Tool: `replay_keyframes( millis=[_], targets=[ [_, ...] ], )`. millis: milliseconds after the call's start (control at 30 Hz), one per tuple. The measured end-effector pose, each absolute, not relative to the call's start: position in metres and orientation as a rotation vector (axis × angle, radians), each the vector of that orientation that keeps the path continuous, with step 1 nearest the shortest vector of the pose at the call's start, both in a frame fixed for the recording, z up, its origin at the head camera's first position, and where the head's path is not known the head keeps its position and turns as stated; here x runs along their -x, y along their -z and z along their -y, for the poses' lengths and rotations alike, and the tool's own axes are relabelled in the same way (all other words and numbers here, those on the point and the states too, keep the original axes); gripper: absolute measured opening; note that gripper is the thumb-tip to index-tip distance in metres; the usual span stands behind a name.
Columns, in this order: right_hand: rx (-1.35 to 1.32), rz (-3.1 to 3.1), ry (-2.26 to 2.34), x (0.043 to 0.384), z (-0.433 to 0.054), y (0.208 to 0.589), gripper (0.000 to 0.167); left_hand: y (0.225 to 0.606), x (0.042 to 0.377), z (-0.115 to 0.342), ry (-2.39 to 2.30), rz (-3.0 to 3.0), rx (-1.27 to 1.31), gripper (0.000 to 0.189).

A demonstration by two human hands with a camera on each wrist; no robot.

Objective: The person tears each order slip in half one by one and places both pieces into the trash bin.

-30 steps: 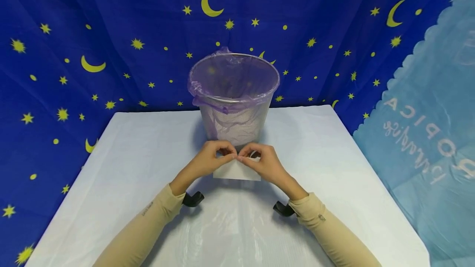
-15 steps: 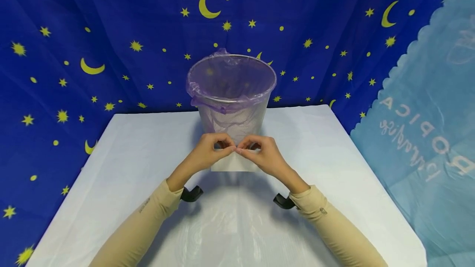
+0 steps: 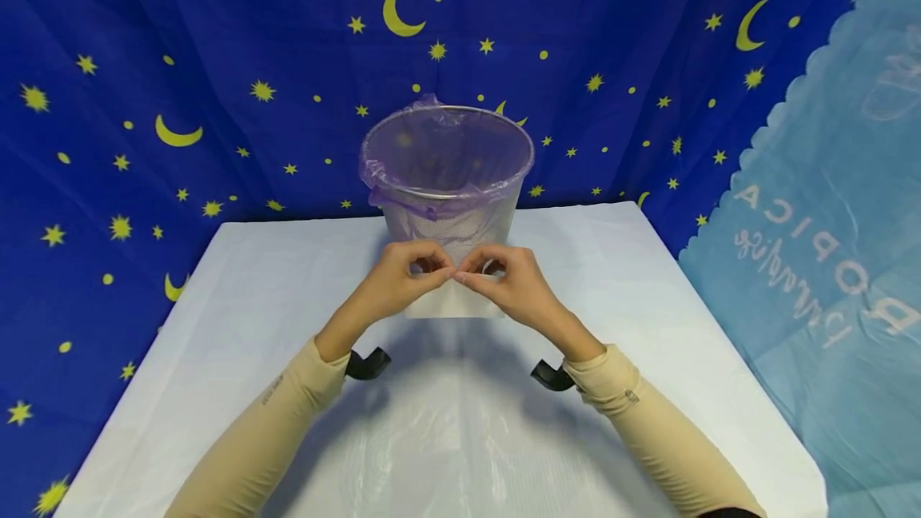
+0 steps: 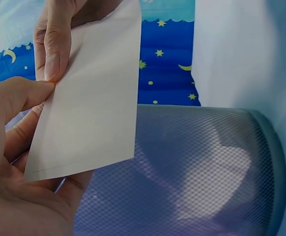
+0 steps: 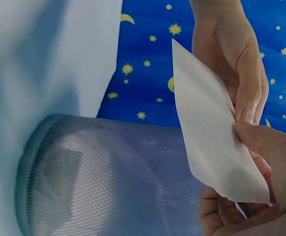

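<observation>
A small sheet of white paper (image 3: 455, 299) hangs from my two hands in front of the mesh bin. My left hand (image 3: 400, 281) pinches its upper edge between thumb and fingers. Right beside those fingertips, my right hand (image 3: 512, 284) pinches the same edge. In the left wrist view the paper (image 4: 96, 98) looks whole, with both thumbs meeting at one edge. The right wrist view shows the paper (image 5: 206, 128) slightly bent. Behind it stands the wire-mesh wastebasket (image 3: 471, 222), lined with a purple plastic bag (image 3: 403, 202) folded over its rim.
The bin stands at the far side of a white-covered table (image 3: 288, 278). A blue curtain (image 3: 252, 38) with moons and stars hangs behind, and a light-blue cloth (image 3: 827, 206) hangs at the right. Black wrist mounts (image 3: 368, 364) stick out beneath the sleeves.
Both hands have risen with the paper, higher in the head view and now overlapping the lower part of the bin. Their pinch on the paper's edge stays the same.
</observation>
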State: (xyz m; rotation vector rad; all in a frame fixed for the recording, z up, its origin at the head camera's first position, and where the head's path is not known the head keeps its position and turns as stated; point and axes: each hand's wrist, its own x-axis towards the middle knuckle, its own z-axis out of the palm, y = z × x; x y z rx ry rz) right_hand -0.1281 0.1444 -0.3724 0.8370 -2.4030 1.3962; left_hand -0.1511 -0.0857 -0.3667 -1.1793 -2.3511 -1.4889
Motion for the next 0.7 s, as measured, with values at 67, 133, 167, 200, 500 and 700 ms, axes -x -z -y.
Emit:
replay_keyframes(
  millis=[67,133,167,200,500,700],
  targets=[
    [-0.855,2.395,-1.390,0.128,-0.145,0.367,0.004,0.362,0.152,0.086,1.466,2.342,1.186,0.006],
    [-0.876,2.386,-1.386,0.129,-0.144,0.362,0.004,0.358,0.153,0.086,1.443,2.342,1.187,0.006],
    [-0.884,2.381,-1.383,0.129,-0.144,0.359,0.004,0.356,0.153,0.087,1.431,2.342,1.184,0.006],
    [-0.895,2.375,-1.381,0.129,-0.144,0.356,0.005,0.354,0.153,0.087,1.422,2.343,1.184,0.006],
    [-0.921,2.354,-1.349,0.130,-0.146,0.341,0.005,0.336,0.151,0.087,1.373,2.340,1.178,0.006],
    [-0.926,2.334,-1.350,0.131,-0.147,0.333,0.005,0.325,0.151,0.085,1.390,2.325,1.186,0.005]
  ],
)
